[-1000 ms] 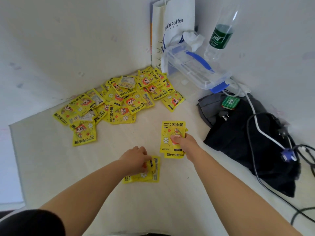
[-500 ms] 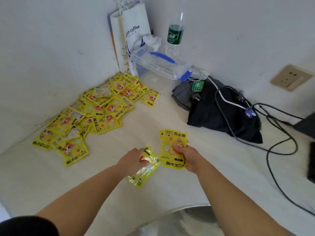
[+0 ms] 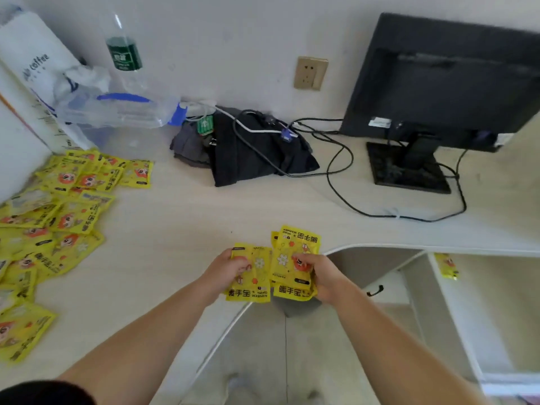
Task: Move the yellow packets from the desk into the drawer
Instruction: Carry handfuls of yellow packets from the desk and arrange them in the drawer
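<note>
Low in the middle of the frame, two bare forearms reach up from the bottom edge. The left hand (image 3: 226,271) pinches one packet (image 3: 251,283), thumb on its face and fingers curled under. The right hand (image 3: 325,279) pinches a small stack (image 3: 296,247) the same way, thumb across the front. The two lots meet edge to edge over the curved front edge of the desk (image 3: 181,229).

At the lower right the drawer (image 3: 502,311) stands open under the desk, with a lone packet (image 3: 446,266) lying in its upper left corner. Along the left edge of the frame the pile (image 3: 68,200) of loose packets sprawls on the desk, well apart from the hands.

Farther back, a black cloth (image 3: 257,159) lies in the middle with cables (image 3: 380,216) trailing off it to the right. A monitor (image 3: 444,83) fills the upper right, with a wall socket (image 3: 310,73) beside it. In the upper left stand a clear box (image 3: 117,112), a bottle (image 3: 124,54) and a white bag (image 3: 32,62).
</note>
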